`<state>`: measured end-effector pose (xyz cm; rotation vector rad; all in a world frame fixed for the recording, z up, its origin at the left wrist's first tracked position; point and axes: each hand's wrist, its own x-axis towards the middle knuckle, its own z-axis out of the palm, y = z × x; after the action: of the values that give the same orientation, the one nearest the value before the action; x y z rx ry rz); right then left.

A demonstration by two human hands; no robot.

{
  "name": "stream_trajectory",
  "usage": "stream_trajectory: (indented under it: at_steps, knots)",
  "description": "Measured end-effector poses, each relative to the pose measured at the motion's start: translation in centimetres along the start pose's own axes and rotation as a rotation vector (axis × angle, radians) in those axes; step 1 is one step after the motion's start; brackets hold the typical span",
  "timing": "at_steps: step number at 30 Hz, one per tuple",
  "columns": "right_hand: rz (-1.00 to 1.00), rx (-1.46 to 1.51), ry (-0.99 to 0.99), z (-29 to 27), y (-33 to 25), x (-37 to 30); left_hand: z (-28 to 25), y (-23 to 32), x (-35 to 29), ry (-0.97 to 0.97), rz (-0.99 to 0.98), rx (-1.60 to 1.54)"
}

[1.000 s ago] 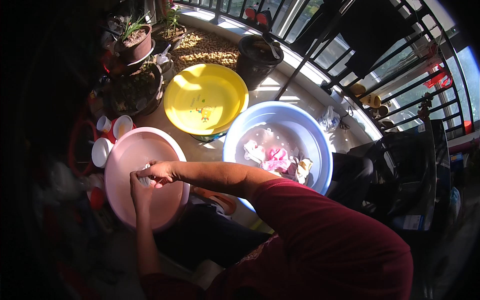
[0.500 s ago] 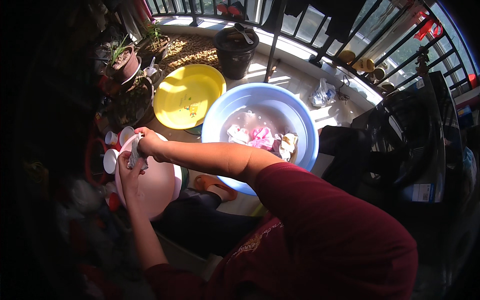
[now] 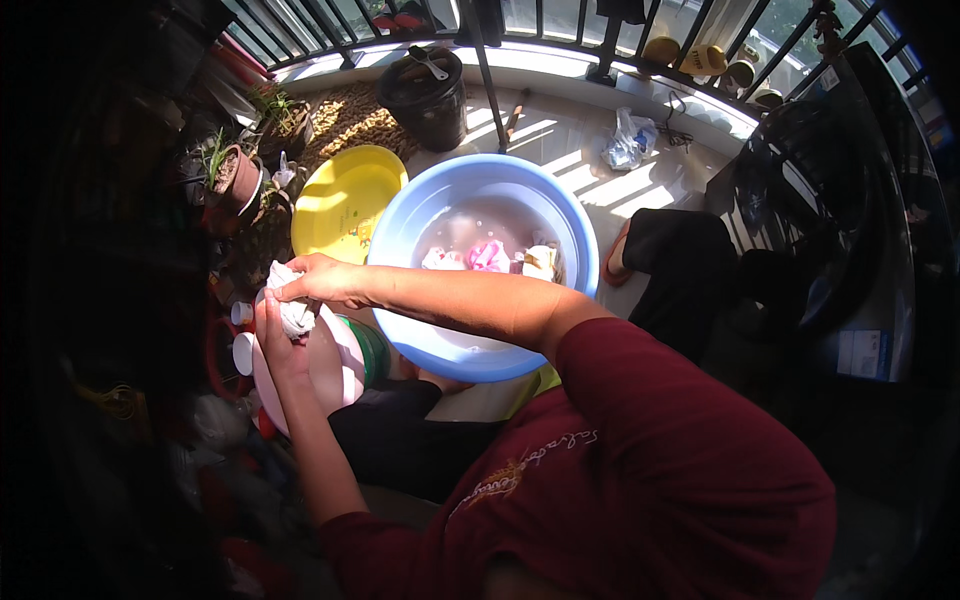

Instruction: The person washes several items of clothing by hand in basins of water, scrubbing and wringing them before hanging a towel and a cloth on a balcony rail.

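Observation:
Over a pink basin [image 3: 322, 375] at the left, both my hands are closed on a bunched white cloth [image 3: 296, 317]. My left hand [image 3: 277, 342] grips it from the near left side. My right hand [image 3: 325, 279] reaches across from the right and holds its upper end. Right of the basin stands a large blue tub [image 3: 588, 262] of cloudy water. A pink cloth [image 3: 489, 257], a white cloth [image 3: 443, 260] and a cream cloth [image 3: 540, 262] lie in that water. My right forearm hides part of the tub.
A yellow basin [image 3: 335, 205] stands beyond the pink one. Behind are a black bucket [image 3: 425, 105] with a spoon on top, a potted plant [image 3: 238, 185] and a plastic bag [image 3: 630, 140]. White cups [image 3: 243, 354] sit left. A glossy black object [image 3: 830, 210] stands right.
The view has shifted, so the tub and basins appear further left. The cloth now shows whiter and more bunched up, and my hands have changed their grip on it.

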<state>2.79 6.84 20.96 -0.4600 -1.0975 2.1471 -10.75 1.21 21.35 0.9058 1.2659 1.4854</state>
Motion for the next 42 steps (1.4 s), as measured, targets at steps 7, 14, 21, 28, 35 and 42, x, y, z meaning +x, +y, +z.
stream_trajectory:
  at_steps: [7,14,21,28,35,42]
  knots:
    - [0.070,-0.252,0.143,-6.5,-2.6,-4.7,6.1,0.4,-0.1,-0.143,-0.051,0.108]
    - [-0.152,-0.374,0.364,-8.8,-2.7,-8.1,12.3,-2.0,-3.3,-0.312,-0.129,0.255]
    - [-0.514,-0.839,0.430,-11.2,-5.0,-9.2,11.8,-2.7,-3.4,-0.383,-0.278,0.269]
    - [-0.451,-0.905,0.307,-14.3,-11.1,-10.5,10.3,-2.2,-3.2,-0.466,-0.204,0.194]
    - [-0.099,-0.618,0.273,-14.3,-13.8,-13.0,10.3,-0.7,-1.6,-0.238,-0.094,-0.127]
    - [0.003,-0.059,0.239,-10.1,-17.6,-15.2,9.3,-2.3,-0.8,-0.118,-0.212,-0.116]
